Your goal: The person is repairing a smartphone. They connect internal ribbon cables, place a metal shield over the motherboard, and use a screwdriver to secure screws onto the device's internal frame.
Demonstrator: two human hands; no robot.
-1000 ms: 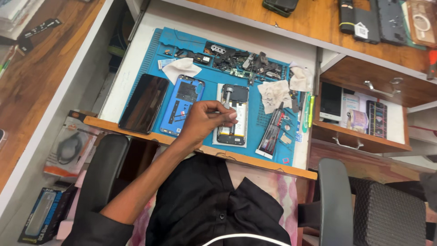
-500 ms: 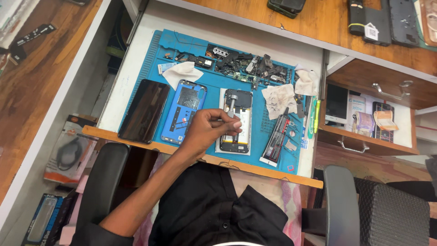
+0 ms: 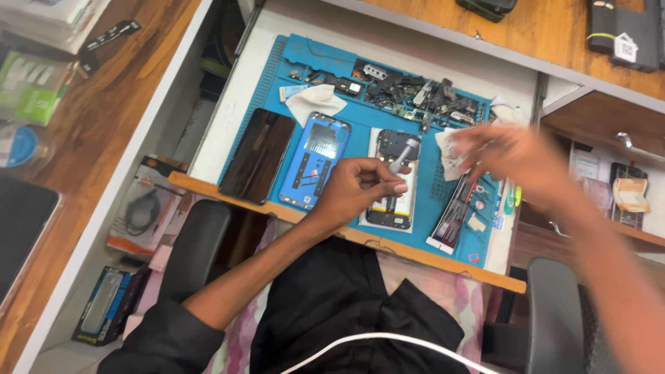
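Left hand [image 3: 360, 190] pinched shut on a grey tool [image 3: 404, 154] — tip over the opened phone [image 3: 393, 179].

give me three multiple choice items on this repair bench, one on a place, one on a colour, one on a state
1. Where does the dark phone screen lie?
A. at the mat's left edge
B. in the right drawer
C. on the chair

2. What colour is the work mat?
A. red
B. blue
C. grey

3. What does the left hand do?
A. lies flat and empty
B. grips a slim grey tool
C. holds a cup

Answers: 1 A, it sits left of the blue phone frame. 2 B, the bare mat shows blue. 3 B, the tool sticks out from its fingers over the opened phone.
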